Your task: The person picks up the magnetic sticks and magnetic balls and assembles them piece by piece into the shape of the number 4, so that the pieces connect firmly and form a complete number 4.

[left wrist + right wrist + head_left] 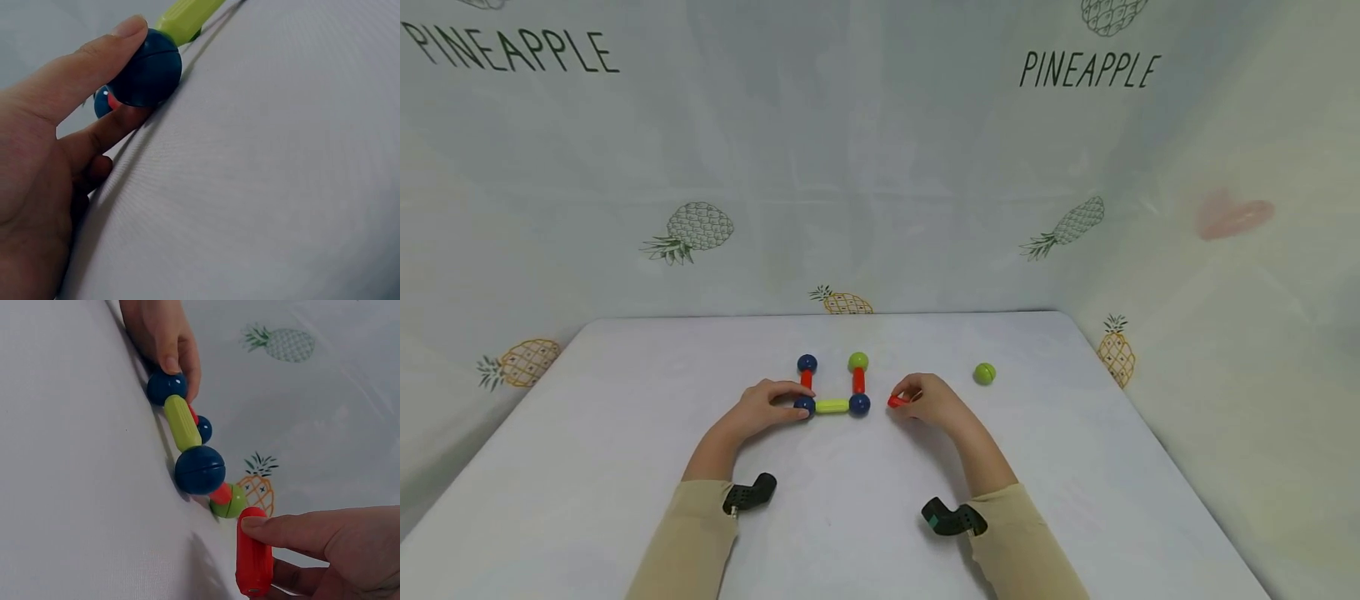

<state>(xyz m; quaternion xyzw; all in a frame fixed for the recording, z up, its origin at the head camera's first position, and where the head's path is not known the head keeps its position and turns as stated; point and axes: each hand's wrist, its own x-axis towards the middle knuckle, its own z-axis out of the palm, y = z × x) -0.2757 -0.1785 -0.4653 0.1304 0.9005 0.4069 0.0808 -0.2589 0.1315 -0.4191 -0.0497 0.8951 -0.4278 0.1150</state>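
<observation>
A U-shaped build of balls and rods lies on the table. Its near side is a yellow-green rod between two dark blue balls. Red rods run back from these, one to a green ball, the other to a blue ball. My left hand pinches the near left blue ball between thumb and fingers. To the right of the build, apart from it, my right hand holds a loose red rod between thumb and fingers.
A single green ball lies on the white table, right of my right hand. A pale curtain with pineapple prints hangs behind the table. Each wrist wears a black camera mount.
</observation>
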